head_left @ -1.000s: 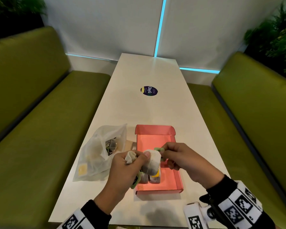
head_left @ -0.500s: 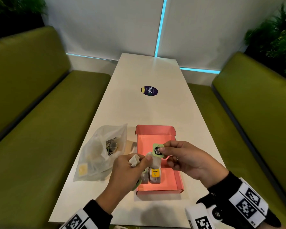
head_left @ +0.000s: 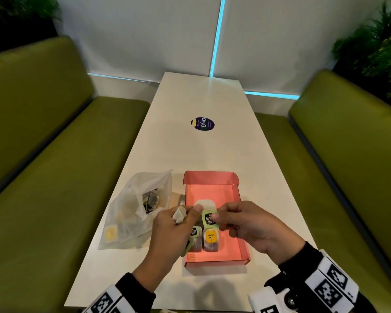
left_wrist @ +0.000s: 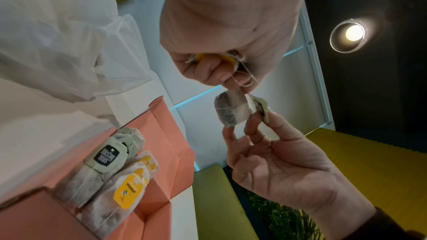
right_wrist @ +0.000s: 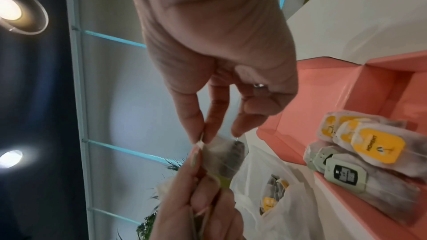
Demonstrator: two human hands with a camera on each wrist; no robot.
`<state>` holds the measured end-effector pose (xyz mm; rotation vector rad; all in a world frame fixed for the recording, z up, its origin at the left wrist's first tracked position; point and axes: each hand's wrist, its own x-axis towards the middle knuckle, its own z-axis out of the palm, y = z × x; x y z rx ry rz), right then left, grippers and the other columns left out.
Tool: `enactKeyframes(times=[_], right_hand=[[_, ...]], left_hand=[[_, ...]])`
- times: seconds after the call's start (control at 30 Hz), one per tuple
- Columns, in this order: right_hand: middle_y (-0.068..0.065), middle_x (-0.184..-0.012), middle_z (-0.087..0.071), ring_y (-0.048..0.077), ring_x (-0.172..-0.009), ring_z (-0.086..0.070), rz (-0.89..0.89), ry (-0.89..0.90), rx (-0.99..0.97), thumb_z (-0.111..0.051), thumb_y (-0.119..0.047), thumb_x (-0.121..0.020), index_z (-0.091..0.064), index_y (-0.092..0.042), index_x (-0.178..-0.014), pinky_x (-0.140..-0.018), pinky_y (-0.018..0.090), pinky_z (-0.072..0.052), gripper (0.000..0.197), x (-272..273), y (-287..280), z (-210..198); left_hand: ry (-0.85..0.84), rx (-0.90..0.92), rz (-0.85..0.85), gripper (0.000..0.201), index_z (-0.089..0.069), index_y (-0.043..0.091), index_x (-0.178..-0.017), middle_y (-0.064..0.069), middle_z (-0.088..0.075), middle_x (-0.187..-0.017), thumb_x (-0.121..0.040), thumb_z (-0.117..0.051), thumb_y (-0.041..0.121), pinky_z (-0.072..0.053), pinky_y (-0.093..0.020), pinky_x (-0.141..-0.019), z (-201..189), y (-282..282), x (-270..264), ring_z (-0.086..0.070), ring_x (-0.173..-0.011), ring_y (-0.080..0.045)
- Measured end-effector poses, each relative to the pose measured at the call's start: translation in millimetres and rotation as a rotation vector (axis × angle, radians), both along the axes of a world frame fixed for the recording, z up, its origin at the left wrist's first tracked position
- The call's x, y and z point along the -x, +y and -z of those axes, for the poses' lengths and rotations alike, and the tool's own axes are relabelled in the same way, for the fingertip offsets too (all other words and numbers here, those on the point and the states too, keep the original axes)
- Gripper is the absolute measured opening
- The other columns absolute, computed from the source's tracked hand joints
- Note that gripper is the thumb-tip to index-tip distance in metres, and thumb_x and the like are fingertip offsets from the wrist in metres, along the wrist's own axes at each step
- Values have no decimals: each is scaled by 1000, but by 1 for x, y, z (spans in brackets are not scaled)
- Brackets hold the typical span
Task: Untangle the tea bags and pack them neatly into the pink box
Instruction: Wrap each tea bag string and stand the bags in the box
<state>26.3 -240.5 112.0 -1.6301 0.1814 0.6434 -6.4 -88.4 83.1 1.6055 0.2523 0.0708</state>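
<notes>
A long white worktop (head_left: 167,141) stands between two green seats and holds three things. A pink box (head_left: 242,227) lies open near the front, and just to its left is a see-through bag (head_left: 127,213), lying flat with tea bags inside. Farther back, well apart from both, a round dark sticker (head_left: 202,124) is stuck flat on the worktop, near the middle of its width.
</notes>
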Motion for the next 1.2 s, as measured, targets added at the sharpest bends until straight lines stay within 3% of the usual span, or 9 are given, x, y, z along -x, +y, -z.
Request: enactKeyframes(times=[0.2,0.37,0.67,0.73,0.87,0.97,1.03,1.13,1.2], right_hand=[[2,-60,-61,8,-51,-55,57,-125,-24,-74,-2,-70,-59,-10,-65,-44,15,-36,18,1,2,6],[2,-59,-63,11,-49,-53,49,-193,-29,-72,2,-73,-56,-8,-82,-45,18,-34,21,4,4,6],[-5,-55,-61,6,-49,-47,-103,-250,2,-66,2,-79,-62,-13,-73,-47,15,-33,16,2,-2,2],[-5,-56,-60,6,-50,-47,-93,-282,17,-65,-1,-80,-63,-13,-72,-48,14,-33,15,2,-2,0],[0,-62,-60,2,-52,-51,-109,-320,24,-63,-1,-83,-64,-10,-74,-49,10,-36,13,3,-1,-1],[-7,-58,-62,-2,-51,-53,-182,-308,34,-62,1,-84,-65,-10,-73,-50,7,-37,15,4,0,-2],[-11,-55,-62,-3,-51,-53,-195,-307,30,-62,1,-84,-65,-11,-72,-50,7,-38,17,5,0,-3],[-10,-57,-60,0,-52,-50,-148,-324,-18,-63,-1,-83,-64,-12,-72,-52,10,-37,16,6,1,-2],[-2,-62,-58,6,-56,-48,-91,-332,-52,-65,-6,-82,-65,-13,-71,-56,16,-37,13,6,2,-1]], left_hand=[[41,125,6,25,-68,12,-66,3,-69,-59,-89,-61,20,-44,-9,-52,-4,-2,0,-61,-55,0],[0,109,34,37,-60,9,-53,7,-58,-43,-90,-59,16,-39,-9,-50,-11,-3,4,-51,-42,1],[-77,62,129,20,-70,16,-86,12,-49,-39,-89,-56,1,-35,-4,-48,-11,7,3,-52,-44,3],[-132,17,131,22,-69,16,-95,-5,-48,-53,-89,-55,0,-36,-4,-49,-12,8,4,-52,-45,4],[-217,-37,124,25,-68,22,-101,4,-56,-76,-88,-57,3,-35,-3,-52,-11,9,6,-52,-48,7],[-241,-77,142,20,-71,21,-95,2,-57,-69,-89,-57,7,-36,-4,-52,-8,10,5,-53,-49,7],[-233,-78,123,15,-72,15,-86,4,-49,-44,-89,-58,14,-34,-6,-49,-6,10,2,-51,-46,3],[-194,37,77,42,-63,5,-73,11,-46,-42,-80,-60,46,-33,-12,-47,1,12,0,-42,-42,-2],[-164,61,133,55,-64,15,-76,12,-54,-49,-66,-63,69,-37,-10,-49,7,15,0,-48,-47,0]])
